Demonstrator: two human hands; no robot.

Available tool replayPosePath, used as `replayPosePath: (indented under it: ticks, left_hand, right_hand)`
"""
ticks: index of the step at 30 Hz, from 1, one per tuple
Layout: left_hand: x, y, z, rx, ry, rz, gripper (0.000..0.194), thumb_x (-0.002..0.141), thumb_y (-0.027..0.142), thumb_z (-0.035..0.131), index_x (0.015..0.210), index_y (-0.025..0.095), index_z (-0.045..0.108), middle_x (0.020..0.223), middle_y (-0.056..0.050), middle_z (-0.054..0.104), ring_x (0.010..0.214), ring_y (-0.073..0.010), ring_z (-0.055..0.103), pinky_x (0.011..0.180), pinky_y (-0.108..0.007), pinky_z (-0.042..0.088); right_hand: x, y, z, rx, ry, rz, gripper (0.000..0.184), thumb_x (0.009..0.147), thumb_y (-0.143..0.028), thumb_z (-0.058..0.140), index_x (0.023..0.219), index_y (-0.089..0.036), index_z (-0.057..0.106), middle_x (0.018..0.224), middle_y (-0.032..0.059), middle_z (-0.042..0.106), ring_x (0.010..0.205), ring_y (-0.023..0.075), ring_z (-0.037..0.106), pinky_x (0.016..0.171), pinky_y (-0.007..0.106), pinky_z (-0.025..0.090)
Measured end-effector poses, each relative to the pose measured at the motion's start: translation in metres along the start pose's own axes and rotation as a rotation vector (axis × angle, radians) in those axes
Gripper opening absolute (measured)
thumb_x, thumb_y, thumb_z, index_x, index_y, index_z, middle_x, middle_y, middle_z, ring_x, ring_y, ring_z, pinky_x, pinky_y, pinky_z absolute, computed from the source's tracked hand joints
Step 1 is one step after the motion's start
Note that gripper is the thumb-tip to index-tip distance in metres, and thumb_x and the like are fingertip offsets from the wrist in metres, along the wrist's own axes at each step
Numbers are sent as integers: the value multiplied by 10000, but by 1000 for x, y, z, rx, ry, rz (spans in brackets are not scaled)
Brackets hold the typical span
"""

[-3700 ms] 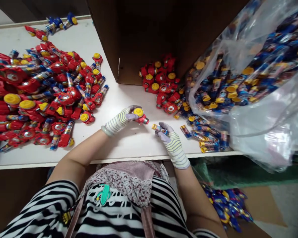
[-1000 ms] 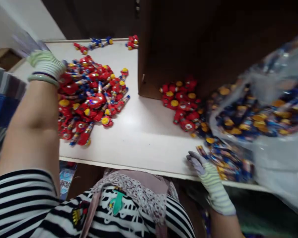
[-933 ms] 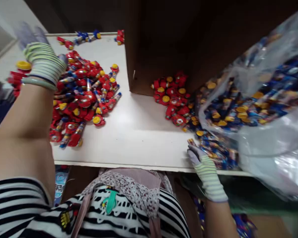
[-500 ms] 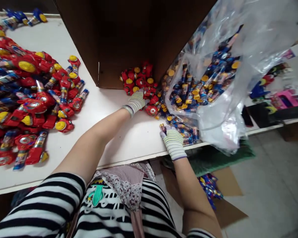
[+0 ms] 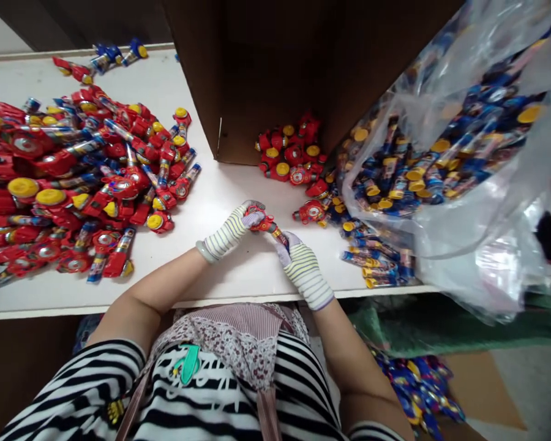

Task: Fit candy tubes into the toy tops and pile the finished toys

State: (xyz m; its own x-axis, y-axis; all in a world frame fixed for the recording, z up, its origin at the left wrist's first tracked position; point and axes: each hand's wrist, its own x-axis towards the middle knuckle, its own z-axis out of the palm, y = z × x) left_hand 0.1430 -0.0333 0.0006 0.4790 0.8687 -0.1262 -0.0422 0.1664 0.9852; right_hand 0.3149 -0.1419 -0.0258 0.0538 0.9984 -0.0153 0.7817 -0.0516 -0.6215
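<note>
Both my gloved hands meet over the white table near its front edge. My left hand [image 5: 229, 234] grips the red plastic body of a toy [image 5: 261, 222], and its end is partly hidden by the fingers. A short printed tube [image 5: 280, 237] extends from that body to my right hand [image 5: 303, 271], which holds the tube's far end. To the left lies a large heap of red toys with yellow caps and printed tubes [image 5: 87, 184]. A smaller red heap [image 5: 287, 156] sits beyond my hands, and loose yellow-capped tubes [image 5: 376, 263] lie to the right.
A brown cardboard panel [image 5: 266, 73] rises from the back of the white table [image 5: 239, 184]. A clear plastic bag [image 5: 441, 208] full of blue and yellow-capped tubes slumps at the right. More blue pieces [image 5: 417, 386] lie on the floor below.
My hands have moved from the small red heap and the loose tubes to the middle of the table. They now come together on one red toy and its tube.
</note>
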Motion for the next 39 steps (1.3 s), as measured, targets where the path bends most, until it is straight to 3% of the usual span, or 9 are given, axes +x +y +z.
replayPosePath:
  ticks: [9, 12, 16, 22, 24, 28, 34, 36, 39]
  left_hand:
    - [-7, 20, -6, 164, -169, -42, 325, 861, 459, 633, 872, 138, 586, 737, -28, 599, 567, -103, 518, 536, -209, 432]
    - [-11, 31, -4, 187, -215, -20, 321, 835, 452, 652, 878, 138, 602, 756, -30, 611, 618, -112, 542, 603, -221, 459]
    - [-14, 46, -4, 241, -297, 60, 345, 777, 444, 730, 916, 143, 636, 877, -54, 657, 798, -153, 611, 754, -246, 500]
    - [-13, 33, 2, 220, -82, -21, 323, 829, 445, 674, 850, 138, 577, 754, -33, 596, 626, -114, 532, 586, -219, 446]
    - [-14, 27, 3, 154, -90, -25, 335, 814, 458, 676, 850, 138, 581, 763, -36, 608, 640, -119, 546, 601, -221, 457]
    - [-19, 30, 0, 182, -241, 50, 352, 750, 445, 750, 913, 151, 645, 901, -64, 676, 828, -172, 625, 776, -265, 515]
    - [-21, 33, -1, 267, -104, -42, 303, 845, 427, 659, 839, 133, 585, 724, -27, 593, 582, -106, 518, 549, -213, 432]
    - [-19, 27, -1, 208, -107, -52, 294, 835, 415, 662, 837, 131, 590, 723, -27, 594, 588, -106, 527, 562, -212, 440]
    - [-17, 17, -8, 124, -143, 9, 299, 775, 400, 720, 885, 135, 637, 832, -46, 651, 753, -141, 605, 728, -242, 506]
  right_hand:
    - [-9, -11, -9, -55, -57, -32, 427, 975, -451, 434, 1202, -164, 655, 1161, 165, 724, 980, 279, 682, 859, 358, 493]
    - [-16, -8, 0, 337, -119, 54, 479, 943, -592, 426, 1016, -187, 672, 795, 90, 702, 660, 195, 612, 647, 298, 475]
    - [-17, -5, 12, 996, -481, 176, 730, 875, -812, 250, 852, -191, 633, 446, -73, 344, 371, 111, 251, 404, 247, 290]
    - [-10, -11, 5, 485, -81, 164, 592, 793, -697, 588, 1094, -189, 623, 936, 104, 661, 801, 219, 596, 654, 309, 468]
    - [-15, -8, 5, 571, -192, 147, 551, 872, -699, 464, 1027, -192, 616, 771, 58, 619, 656, 187, 558, 568, 291, 451]
    - [-23, -5, 13, 889, -505, 96, 670, 920, -749, 192, 861, -206, 581, 455, -103, 265, 353, 103, 215, 371, 228, 282]
    - [-10, -15, 10, 559, -48, 179, 478, 749, -670, 626, 918, -224, 594, 711, 14, 564, 581, 136, 470, 527, 251, 365]
    - [-11, -17, 9, 691, -150, 225, 473, 770, -687, 585, 860, -223, 574, 626, -13, 509, 512, 120, 421, 483, 244, 328]
    - [-19, -19, 17, 1188, -561, 313, 516, 821, -749, 483, 796, -234, 521, 439, -107, 299, 346, 78, 207, 363, 209, 199]
